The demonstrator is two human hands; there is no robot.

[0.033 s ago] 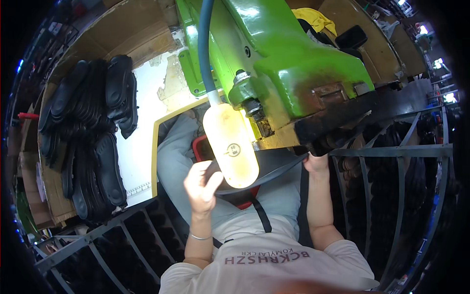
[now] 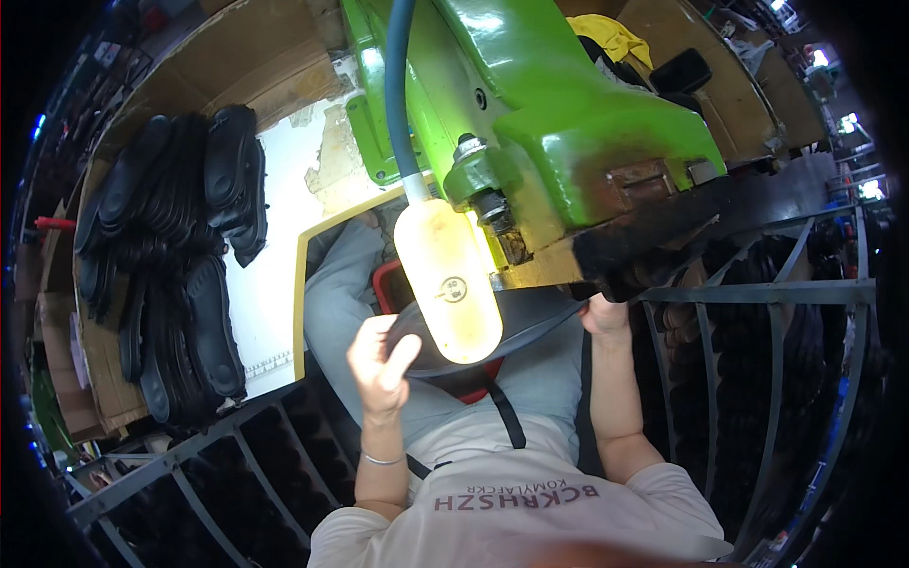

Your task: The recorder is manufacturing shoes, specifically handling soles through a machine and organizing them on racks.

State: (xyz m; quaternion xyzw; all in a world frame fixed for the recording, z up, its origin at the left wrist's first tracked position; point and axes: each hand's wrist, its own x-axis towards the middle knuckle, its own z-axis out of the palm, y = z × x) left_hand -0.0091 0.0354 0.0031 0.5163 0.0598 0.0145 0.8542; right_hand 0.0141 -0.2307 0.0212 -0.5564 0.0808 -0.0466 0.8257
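A dark shoe sole (image 2: 535, 324) lies crosswise under the head of a green machine (image 2: 568, 123), above my lap. My left hand (image 2: 381, 367) grips its left end, thumb and fingers pinched at the edge. At the other end, my right hand (image 2: 606, 317) is closed on the sole, its fingertips partly hidden by the machine head. A glowing yellow-white lamp (image 2: 450, 284) on a blue-grey hose covers the sole's middle, so the spot where it meets the machine does not show.
Black soles (image 2: 213, 322) are piled at left on a white tabletop (image 2: 270, 284) with a yellow edge, beside cardboard. Metal racks (image 2: 757, 293) stand at both sides. A box with a yellow cloth (image 2: 611, 40) sits behind the machine at right.
My left hand has shifted slightly to the left, and the sole's left end with it. The right hand has moved slightly left too, its grip kept. The machine and lamp look nearly the same.
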